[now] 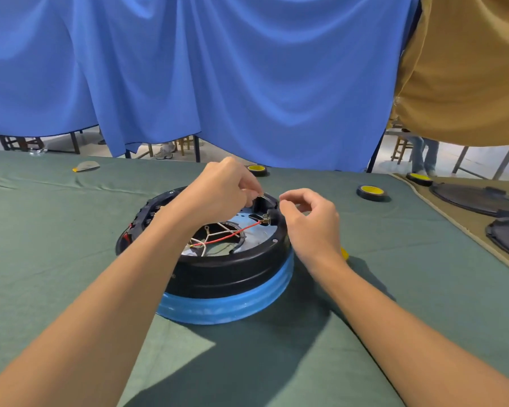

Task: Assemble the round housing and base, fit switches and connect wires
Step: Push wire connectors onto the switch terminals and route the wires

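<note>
Pinching a thin wire (265, 196) at the far rim of the round housing (232, 274) with the left hand (218, 189).
Right hand (309, 218) curls beside it; grip unclear.

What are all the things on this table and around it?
round housing: one, black, middle of the table, open side up
ring: one, blue, under the housing
red wire: one, red, inside the housing
white wires: a few, white, inside the housing
tape rolls: three, black with yellow middles, far side of the table
round covers: two, black, far right on tan cloth
tablecloth: one, green, over the table
curtain: one, blue, behind the table
hanging cloth: one, tan, top right
left hand: one, thin wire pinched in its grip, over the housing
right hand: one, fingers curled, at the housing's rim; unclear if it holds anything
</note>
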Tool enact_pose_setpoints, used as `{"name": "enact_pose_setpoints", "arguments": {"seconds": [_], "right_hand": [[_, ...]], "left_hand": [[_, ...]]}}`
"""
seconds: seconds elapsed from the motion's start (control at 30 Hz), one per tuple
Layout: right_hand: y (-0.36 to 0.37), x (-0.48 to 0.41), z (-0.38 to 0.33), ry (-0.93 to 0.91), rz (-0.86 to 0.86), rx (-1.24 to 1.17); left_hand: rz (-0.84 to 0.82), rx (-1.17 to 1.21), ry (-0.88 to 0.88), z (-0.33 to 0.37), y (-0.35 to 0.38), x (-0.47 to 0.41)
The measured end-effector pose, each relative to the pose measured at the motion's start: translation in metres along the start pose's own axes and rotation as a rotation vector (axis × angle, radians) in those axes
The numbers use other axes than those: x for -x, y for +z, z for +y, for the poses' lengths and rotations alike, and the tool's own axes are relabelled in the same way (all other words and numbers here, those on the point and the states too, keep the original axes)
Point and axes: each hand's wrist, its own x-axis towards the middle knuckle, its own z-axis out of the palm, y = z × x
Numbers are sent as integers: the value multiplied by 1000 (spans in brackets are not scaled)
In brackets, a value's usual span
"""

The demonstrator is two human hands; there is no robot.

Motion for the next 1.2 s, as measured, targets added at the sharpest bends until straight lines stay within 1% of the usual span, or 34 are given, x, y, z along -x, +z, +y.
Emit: {"name": "enact_pose_setpoints", "arguments": {"seconds": [0.1, 0.27, 0.57, 0.8, 1.2], "right_hand": [[3, 4, 10, -59, 27, 18], [3, 6, 13, -73, 24, -24], [4, 5, 15, -90, 37, 1], [5, 5, 16, -111, 34, -12], [6, 7, 13, -96, 31, -16]], "left_hand": [[-49, -3, -8, -8, 4, -2], [-115, -46, -11, -14, 8, -5], [-66, -147, 61, -7, 14, -2], [-68, -233, 69, -3, 19, 0], [-52, -257, 89, -1, 23, -1]]}}
